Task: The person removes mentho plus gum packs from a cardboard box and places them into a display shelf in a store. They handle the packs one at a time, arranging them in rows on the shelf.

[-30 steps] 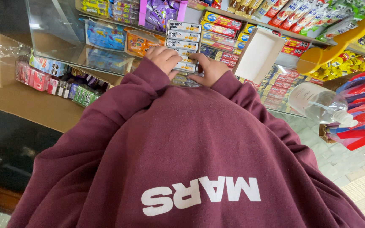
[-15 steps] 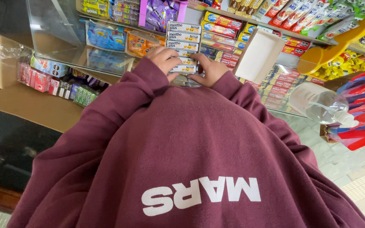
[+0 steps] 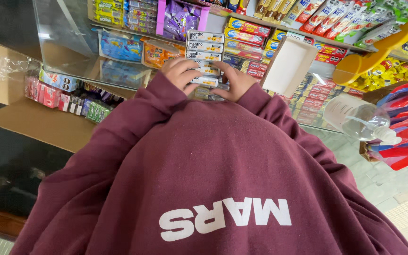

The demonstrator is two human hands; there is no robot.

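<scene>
A stack of several small white candy boxes (image 3: 205,45) stands on the glass counter in front of me. My left hand (image 3: 179,73) grips the lower boxes of the stack from the left, fingers curled over their front. My right hand (image 3: 236,82) presses on the same lower boxes from the right, fingers spread along their edge. My maroon sweatshirt sleeves and chest (image 3: 204,165) fill the lower view and hide the counter edge below the hands.
An open white cardboard box (image 3: 289,63) stands right of the stack. A clear plastic jar (image 3: 355,120) lies at the right. Shelves of colourful sweet packets (image 3: 260,30) run behind. Gum packs (image 3: 67,97) sit on a cardboard shelf at the left, under a glass case (image 3: 72,42).
</scene>
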